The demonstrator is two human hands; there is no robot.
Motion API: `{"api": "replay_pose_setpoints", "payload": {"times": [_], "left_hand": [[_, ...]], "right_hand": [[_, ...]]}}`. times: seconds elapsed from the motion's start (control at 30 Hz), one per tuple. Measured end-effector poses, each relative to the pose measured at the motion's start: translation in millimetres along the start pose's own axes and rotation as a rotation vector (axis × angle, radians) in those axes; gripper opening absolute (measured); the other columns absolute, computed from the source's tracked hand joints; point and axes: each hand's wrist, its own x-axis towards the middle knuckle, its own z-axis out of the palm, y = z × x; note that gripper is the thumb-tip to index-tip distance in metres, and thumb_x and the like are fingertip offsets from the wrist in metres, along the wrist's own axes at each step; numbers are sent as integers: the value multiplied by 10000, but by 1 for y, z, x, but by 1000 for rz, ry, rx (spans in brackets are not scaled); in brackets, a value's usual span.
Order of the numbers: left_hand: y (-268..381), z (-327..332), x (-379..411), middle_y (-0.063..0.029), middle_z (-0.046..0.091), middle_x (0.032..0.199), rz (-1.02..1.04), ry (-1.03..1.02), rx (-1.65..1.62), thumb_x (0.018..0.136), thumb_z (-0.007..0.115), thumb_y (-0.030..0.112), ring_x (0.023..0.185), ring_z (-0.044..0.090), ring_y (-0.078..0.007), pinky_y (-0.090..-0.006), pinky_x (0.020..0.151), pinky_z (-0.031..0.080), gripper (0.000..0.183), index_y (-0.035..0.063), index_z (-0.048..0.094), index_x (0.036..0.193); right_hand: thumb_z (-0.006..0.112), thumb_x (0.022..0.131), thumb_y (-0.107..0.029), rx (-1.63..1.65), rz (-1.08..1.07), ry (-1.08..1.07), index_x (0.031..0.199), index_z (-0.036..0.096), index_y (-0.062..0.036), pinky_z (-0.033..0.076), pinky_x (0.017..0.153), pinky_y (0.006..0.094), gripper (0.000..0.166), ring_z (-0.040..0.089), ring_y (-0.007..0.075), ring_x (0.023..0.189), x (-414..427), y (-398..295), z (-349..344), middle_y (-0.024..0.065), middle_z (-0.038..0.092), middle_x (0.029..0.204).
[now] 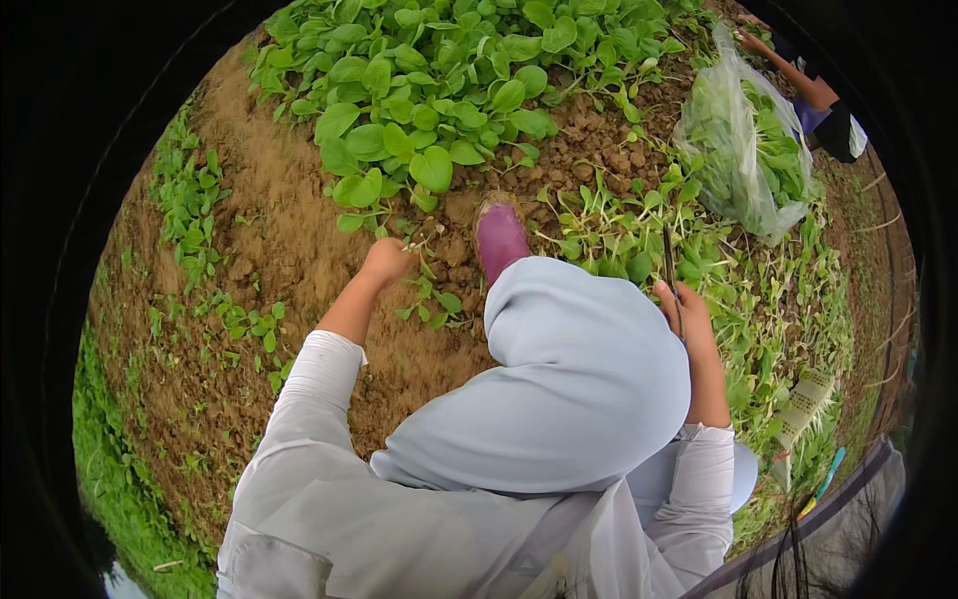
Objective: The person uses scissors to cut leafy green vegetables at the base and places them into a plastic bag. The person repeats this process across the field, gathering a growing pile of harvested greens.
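My left hand point(386, 262) is closed on a few small leafy seedlings point(426, 273). Their pale stems stick out past the fingers, over bare brown soil. On the other side of my bent knee, my right hand point(690, 318) grips a dark, narrow-bladed tool point(668, 254), apparently a knife, its blade pointing away from me. Beneath the blade lie cut or pulled leafy greens point(614, 239). A dense stand of broad-leaved green plants point(426, 120) grows in the soil ahead of my left hand.
A clear plastic bag point(741, 142) full of greens stands at the upper right. Another person's arm point(793, 78) reaches in beside it. My purple boot point(501, 238) rests on the soil between my hands. A printed strip point(804, 404) and a blue-handled tool point(829, 472) lie at the lower right.
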Motion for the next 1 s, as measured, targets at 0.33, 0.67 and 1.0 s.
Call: {"api": "replay_pose_setpoints", "payload": {"times": [0.33,0.67,1.0], "left_hand": [[192,-18,-58,21,470,613,797,77,-412,808,594,197,577,395,-80,-242,551,360,185,17,590,851],[261,0,-80,-16,513,660,827,-105,-142,831,558,195,612,413,-98,-269,573,379,185,15,571,874],[262,11,-46,-116,479,595,826,-98,-100,829,539,234,520,392,-189,-341,508,356,222,21,545,891]], "right_hand": [[565,791,-435,-280,-315,-151,773,553,4,405,538,323,440,502,212,553,-1,-75,15,117,517,599],[562,791,-435,-232,-267,-24,803,564,-5,413,558,335,430,511,249,565,8,-65,13,148,552,640],[564,806,-397,-92,-199,-104,810,547,-14,385,491,291,384,454,165,489,35,-56,23,74,499,559]]}}
